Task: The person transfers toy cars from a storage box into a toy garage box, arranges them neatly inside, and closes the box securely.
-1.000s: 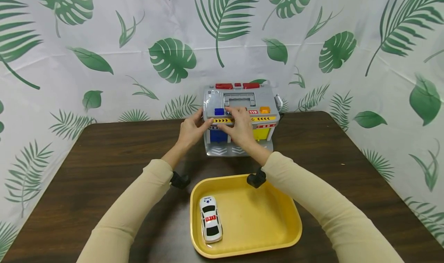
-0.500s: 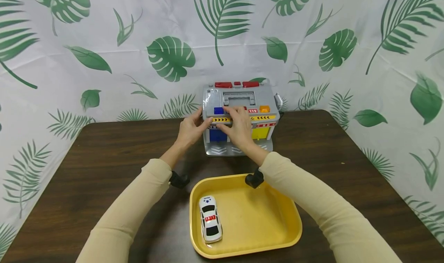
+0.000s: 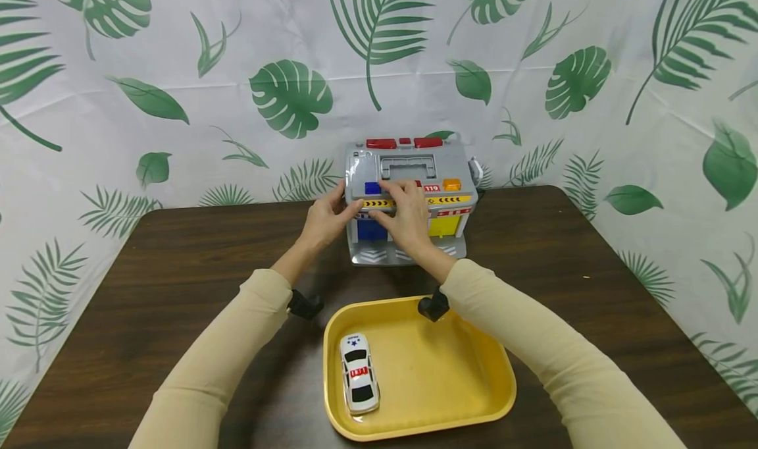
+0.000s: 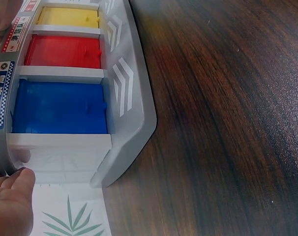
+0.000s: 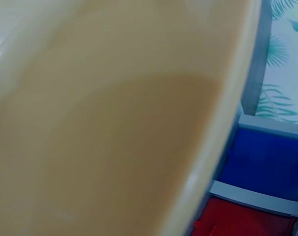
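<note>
Barely anything has moved since the earlier frames: only the head view has shifted slightly, and both hands keep their places on the toy garage [image 3: 408, 174]. At its left front corner, the left hand [image 3: 324, 220] has its grip closed round the roof edge, thumb at the front and fingers along the side wall. Just beside it, the right hand [image 3: 410, 218] pinches the front edge of the roof, its grip spread in a C with the index finger on top near the blue button [image 3: 373, 188] and the thumb below the yellow stripe. Beneath the roof are a blue door [image 4: 60, 107], a red door [image 4: 64, 51] and a yellow door [image 4: 68, 17], all down.

This garage stands upright at the far edge of the tabletop [image 3: 177, 258], a little right of its middle, against a leaf-patterned cloth [image 3: 207, 113]. Nearer the person, under the forearms, sits a yellow tray [image 3: 426, 376]. Along the tray's left edge lies a white police car [image 3: 358, 374], its star-marked end toward the far left corner.
</note>
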A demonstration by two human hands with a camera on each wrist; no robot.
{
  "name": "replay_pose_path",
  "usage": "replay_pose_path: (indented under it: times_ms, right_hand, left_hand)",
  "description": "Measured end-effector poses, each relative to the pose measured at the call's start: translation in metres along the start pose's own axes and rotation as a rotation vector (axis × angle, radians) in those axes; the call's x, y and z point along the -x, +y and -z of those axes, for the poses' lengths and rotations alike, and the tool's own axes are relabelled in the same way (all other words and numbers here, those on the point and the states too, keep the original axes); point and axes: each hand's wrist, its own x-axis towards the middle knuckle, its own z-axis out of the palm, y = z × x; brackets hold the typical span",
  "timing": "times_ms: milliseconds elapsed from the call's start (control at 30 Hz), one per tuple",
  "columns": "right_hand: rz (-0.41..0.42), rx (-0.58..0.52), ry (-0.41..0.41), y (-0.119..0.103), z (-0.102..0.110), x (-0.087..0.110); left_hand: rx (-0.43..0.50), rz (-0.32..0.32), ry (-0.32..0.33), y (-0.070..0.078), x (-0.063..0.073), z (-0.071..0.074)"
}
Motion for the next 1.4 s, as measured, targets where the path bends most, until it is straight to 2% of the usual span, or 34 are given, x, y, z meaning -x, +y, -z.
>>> replay_pose_path:
  times_ms: [400,733,1133,1400]
  right_hand:
    - [0.015,-0.028,0.022,0.0012,-0.0027,0.0024]
    - [0.023,-0.02,0.02,0.0009,-0.0021,0.0007]
    - [-0.006,-0.013,-0.005,-0.0001,-0.0001,-0.0008]
    - [-0.012,-0.018,-0.006,0.0001,0.0002,0.0002]
  left_hand:
    - [0.068,0.022,-0.018,-0.002,0.0006,-0.0006]
    - [0.047,0.003,-0.008,-0.0016,-0.0002,0.0009]
    - [0.046,-0.012,-0.02,-0.0004,0.0005,0.0021]
    - [0.038,-0.003,-0.031,-0.0031,-0.0004,0.0016]
